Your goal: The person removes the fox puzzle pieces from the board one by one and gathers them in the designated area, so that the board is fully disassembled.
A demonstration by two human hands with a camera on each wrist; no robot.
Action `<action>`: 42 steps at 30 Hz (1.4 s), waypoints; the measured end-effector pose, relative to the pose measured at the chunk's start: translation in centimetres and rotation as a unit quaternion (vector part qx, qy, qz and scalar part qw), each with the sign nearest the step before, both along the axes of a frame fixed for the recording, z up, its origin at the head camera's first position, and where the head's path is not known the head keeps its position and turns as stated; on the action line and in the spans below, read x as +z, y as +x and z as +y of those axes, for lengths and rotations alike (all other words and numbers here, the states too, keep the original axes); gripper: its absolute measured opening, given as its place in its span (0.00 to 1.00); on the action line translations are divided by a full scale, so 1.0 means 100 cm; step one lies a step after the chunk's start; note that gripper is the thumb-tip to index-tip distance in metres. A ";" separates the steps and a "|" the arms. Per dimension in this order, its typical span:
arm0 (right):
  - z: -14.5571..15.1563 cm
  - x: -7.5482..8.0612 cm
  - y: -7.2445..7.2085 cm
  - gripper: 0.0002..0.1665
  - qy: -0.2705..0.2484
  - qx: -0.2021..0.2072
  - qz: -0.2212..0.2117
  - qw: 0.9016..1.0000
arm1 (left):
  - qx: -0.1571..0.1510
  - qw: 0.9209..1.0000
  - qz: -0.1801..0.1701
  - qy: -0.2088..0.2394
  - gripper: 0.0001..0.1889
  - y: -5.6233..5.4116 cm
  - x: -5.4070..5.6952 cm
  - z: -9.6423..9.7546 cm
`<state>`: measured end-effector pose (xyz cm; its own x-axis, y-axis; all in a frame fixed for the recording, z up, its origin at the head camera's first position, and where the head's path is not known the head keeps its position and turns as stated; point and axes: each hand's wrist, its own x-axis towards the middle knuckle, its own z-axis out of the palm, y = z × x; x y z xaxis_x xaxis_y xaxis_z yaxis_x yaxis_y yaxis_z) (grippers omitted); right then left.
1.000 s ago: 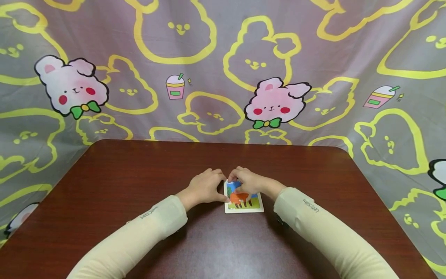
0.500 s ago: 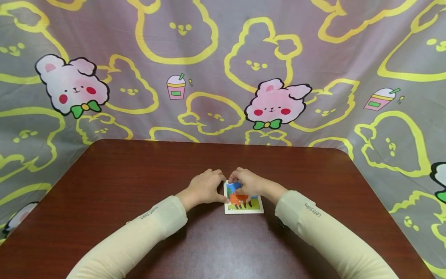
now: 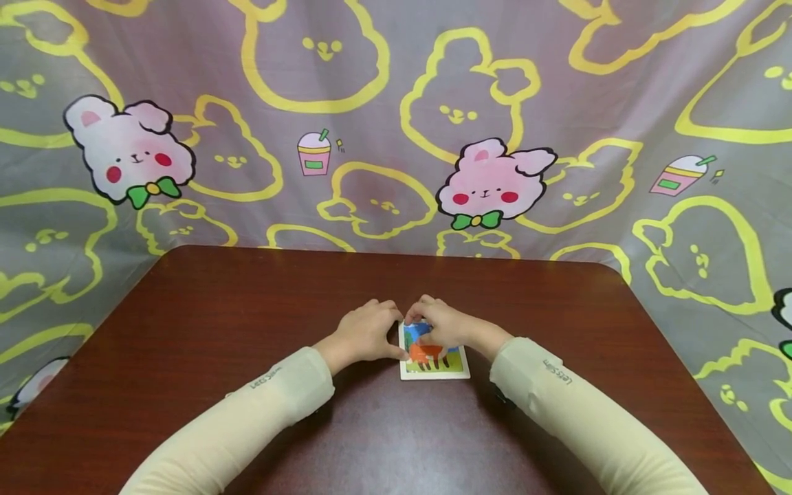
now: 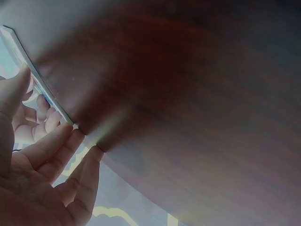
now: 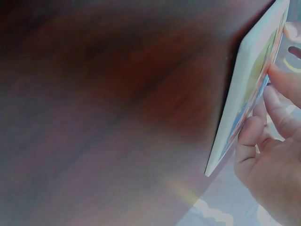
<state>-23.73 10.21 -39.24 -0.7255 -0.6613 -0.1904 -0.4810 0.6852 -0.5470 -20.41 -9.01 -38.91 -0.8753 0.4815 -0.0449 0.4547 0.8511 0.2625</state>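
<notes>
A small square picture board (image 3: 454, 361) lies on the table, with a white border and an orange animal on green grass under blue. My left hand (image 3: 366, 331) holds its left side, thumb at the edge and fingertips at the far left corner. In the left wrist view, that thumb (image 4: 21, 84) rests against the board's rim (image 4: 44, 87). My right hand (image 3: 442, 323) reaches over the board from the right, with bent fingers and thumb (image 5: 282, 80) touching the picture. It covers the upper right of the picture, and I cannot tell whether it pinches a piece there.
The dark reddish-brown table (image 3: 247, 289) extends around the board, its far corners rounded. Behind it hangs a grey cloth (image 3: 371, 137) with yellow outlines and cartoon rabbits. Both forearms, in cream sleeves (image 3: 278, 385), cross the table's near part.
Both hands stay at the board, with the right fingers shifting only very slightly over the picture. The whole view drifts a little.
</notes>
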 end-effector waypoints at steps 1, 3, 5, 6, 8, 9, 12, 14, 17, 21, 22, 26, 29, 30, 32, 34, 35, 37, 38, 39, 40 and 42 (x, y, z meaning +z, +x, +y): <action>0.000 0.000 0.000 0.18 -0.001 0.003 0.001 1.000 | 0.000 1.000 -0.001 -0.001 0.33 0.000 0.000 0.000; 0.001 0.000 -0.001 0.17 0.000 0.007 -0.001 1.000 | 0.000 1.000 -0.003 -0.002 0.33 0.000 0.000 0.000; 0.001 -0.001 -0.002 0.17 0.001 0.007 -0.006 1.000 | 0.000 1.000 -0.001 -0.004 0.33 0.000 0.000 0.000; 0.001 -0.001 -0.003 0.16 0.000 0.005 -0.014 1.000 | 0.000 1.000 0.000 -0.004 0.34 0.000 0.000 0.000; 0.000 -0.001 -0.003 0.13 -0.005 -0.003 -0.040 0.999 | 0.001 1.000 0.001 -0.002 0.34 0.000 0.000 0.000; 0.000 -0.001 -0.003 0.13 -0.008 -0.008 -0.053 0.999 | 0.001 1.000 0.002 -0.002 0.34 0.000 0.000 0.000; -0.001 -0.002 -0.003 0.14 -0.013 -0.012 -0.063 0.998 | 0.003 1.000 0.001 -0.002 0.34 -0.001 0.000 0.000; -0.001 -0.002 -0.002 0.16 -0.012 -0.009 -0.045 0.999 | 0.003 1.000 0.002 -0.002 0.34 0.000 0.001 0.000; -0.001 -0.003 -0.001 0.17 -0.009 0.001 -0.001 1.000 | 0.003 1.000 0.001 -0.004 0.34 0.001 0.001 0.000; -0.001 -0.003 0.000 0.18 -0.002 0.016 0.039 0.999 | 0.002 1.000 -0.006 -0.001 0.34 0.002 -0.001 -0.001; -0.001 -0.003 0.001 0.18 0.002 0.021 0.048 0.999 | 0.002 1.000 -0.008 0.002 0.34 0.002 -0.001 -0.001; -0.004 0.001 0.002 0.19 0.017 0.030 0.068 0.997 | 0.003 1.000 -0.015 0.011 0.35 0.003 -0.001 -0.001; -0.004 0.002 0.002 0.17 0.015 0.031 0.065 0.997 | 0.004 1.000 -0.014 0.012 0.35 0.002 -0.001 -0.001; -0.004 0.003 0.002 0.17 0.014 0.028 0.060 0.998 | 0.005 1.000 -0.013 0.010 0.34 0.002 -0.001 -0.001; -0.004 0.002 0.001 0.16 0.014 0.021 0.050 0.998 | 0.006 1.000 -0.011 0.005 0.34 0.001 -0.001 -0.001; -0.004 0.000 0.000 0.16 0.014 0.018 0.047 0.999 | 0.008 1.000 -0.010 0.000 0.34 0.000 0.000 -0.001; -0.004 -0.001 0.000 0.16 0.015 0.016 0.046 0.999 | 0.009 1.000 -0.009 -0.003 0.34 0.000 0.000 -0.001; -0.004 -0.002 -0.001 0.17 0.017 0.014 0.042 0.999 | 0.012 1.000 -0.011 -0.007 0.34 -0.001 0.001 0.000; -0.004 -0.003 -0.001 0.17 0.017 0.014 0.039 0.999 | 0.013 1.000 -0.012 -0.008 0.34 -0.001 0.001 0.000; -0.004 -0.003 -0.002 0.16 0.019 0.013 0.036 0.999 | 0.014 1.000 -0.012 -0.009 0.34 -0.001 0.001 0.000; -0.004 -0.003 -0.002 0.16 0.020 0.012 0.032 0.999 | 0.014 1.000 -0.013 -0.009 0.34 -0.001 0.001 0.000; -0.004 -0.003 -0.002 0.16 0.023 0.011 0.027 0.999 | 0.014 1.000 -0.013 -0.009 0.34 -0.001 0.002 0.000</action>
<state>-23.98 9.77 -39.59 -0.7210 -0.6683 -0.1831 -0.5235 0.6985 -0.4879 -20.50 -9.03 -38.74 -0.8866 0.4562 -0.0763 0.4243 0.8679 0.2585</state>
